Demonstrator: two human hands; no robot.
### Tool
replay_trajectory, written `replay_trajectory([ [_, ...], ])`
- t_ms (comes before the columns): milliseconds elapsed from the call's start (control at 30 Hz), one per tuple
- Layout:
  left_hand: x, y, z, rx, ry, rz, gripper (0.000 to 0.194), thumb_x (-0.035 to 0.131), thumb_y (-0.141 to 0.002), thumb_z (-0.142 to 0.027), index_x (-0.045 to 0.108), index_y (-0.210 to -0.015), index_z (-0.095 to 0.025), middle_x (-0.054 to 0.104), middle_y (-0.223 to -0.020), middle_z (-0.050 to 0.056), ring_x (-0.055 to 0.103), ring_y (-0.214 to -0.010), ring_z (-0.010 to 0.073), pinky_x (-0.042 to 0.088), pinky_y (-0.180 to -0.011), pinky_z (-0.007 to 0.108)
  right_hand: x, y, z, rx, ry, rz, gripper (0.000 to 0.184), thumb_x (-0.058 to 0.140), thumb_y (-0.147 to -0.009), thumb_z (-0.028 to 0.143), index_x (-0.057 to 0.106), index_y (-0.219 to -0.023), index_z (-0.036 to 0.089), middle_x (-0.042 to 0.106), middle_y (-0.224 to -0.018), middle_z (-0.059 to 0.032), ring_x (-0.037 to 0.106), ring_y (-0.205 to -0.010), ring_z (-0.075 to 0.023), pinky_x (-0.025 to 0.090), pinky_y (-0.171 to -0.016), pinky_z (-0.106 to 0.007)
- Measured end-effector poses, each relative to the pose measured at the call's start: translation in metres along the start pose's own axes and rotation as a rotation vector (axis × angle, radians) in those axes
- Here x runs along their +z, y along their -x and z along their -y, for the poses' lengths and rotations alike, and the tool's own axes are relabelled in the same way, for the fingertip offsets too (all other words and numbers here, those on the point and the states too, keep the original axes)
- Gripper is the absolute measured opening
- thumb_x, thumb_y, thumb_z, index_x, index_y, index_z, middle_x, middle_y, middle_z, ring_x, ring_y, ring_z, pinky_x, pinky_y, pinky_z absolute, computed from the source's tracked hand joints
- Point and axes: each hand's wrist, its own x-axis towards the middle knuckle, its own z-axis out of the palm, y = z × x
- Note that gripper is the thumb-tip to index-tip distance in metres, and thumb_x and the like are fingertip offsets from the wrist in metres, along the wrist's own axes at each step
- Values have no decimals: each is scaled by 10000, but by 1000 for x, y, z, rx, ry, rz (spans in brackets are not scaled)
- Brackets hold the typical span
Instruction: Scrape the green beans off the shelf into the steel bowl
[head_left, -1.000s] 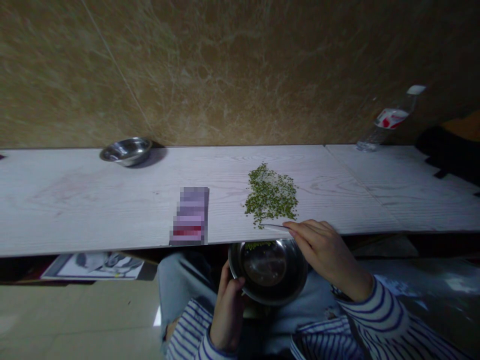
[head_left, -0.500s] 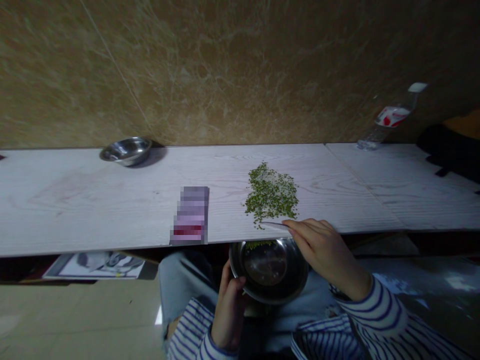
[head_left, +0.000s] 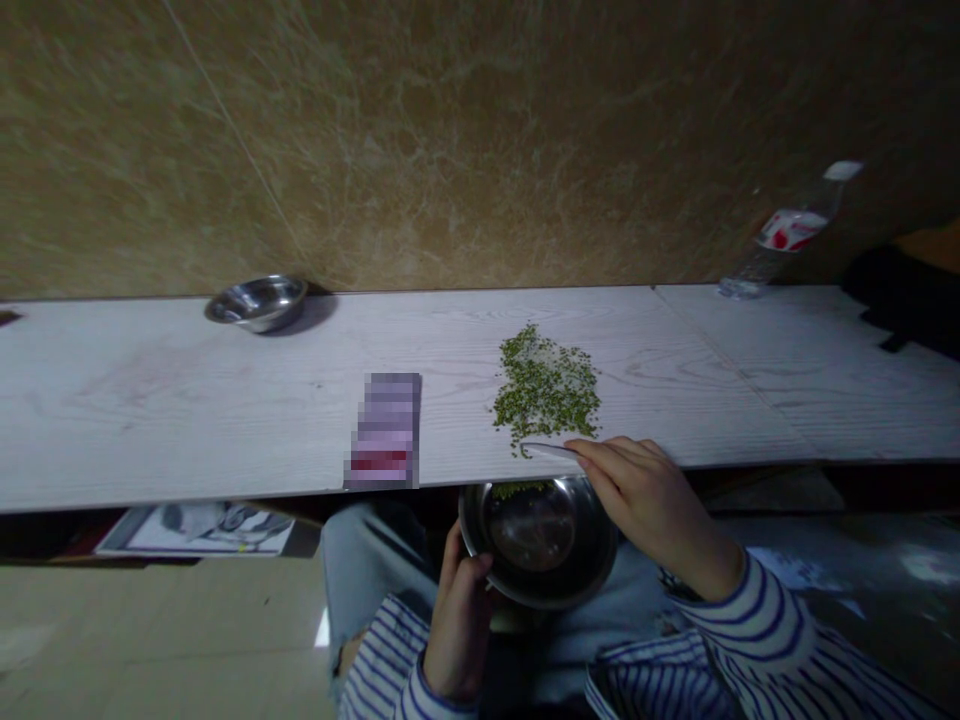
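Small green beans [head_left: 547, 385], which look like mung beans, lie scattered in a loose patch on the white wood-grain table [head_left: 247, 420]. My right hand [head_left: 637, 490] pinches a thin, flat, pale card [head_left: 549, 451] just above or on the tabletop, at the near edge of the patch. Below the table's front edge, my left hand [head_left: 461, 590] grips the left rim of a steel bowl [head_left: 540, 590], thumb on the rim. Some green beans show inside the bowl at its far side; part of the bowl sits under the table edge and behind my right hand.
A smaller steel bowl [head_left: 259, 305] stands at the back left by the marbled wall [head_left: 450, 150]. Left of the beans lies a pixelated, phone-shaped object [head_left: 386, 430]. A clear plastic bottle [head_left: 784, 235] and a black item [head_left: 900, 295] are at the right. An open drawer [head_left: 202, 530] shows below left.
The view has shifted very slightly, so the table items appear a little farther right. Both hands, the card and the beans look practically unmoved.
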Motion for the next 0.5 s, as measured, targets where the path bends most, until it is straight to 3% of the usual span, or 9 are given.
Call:
replay_trajectory([
  [500,-3,-1,2,2,8,-1,553,558,-763,-228,445,-1302,-286,589,-1256,52,515,-1172,283,397,-962,417,2,-6,3,10,22,-16,264,434,-936,203,607,-1135,185,696,-964,-63,608,-865,-190,402,-763,-333],
])
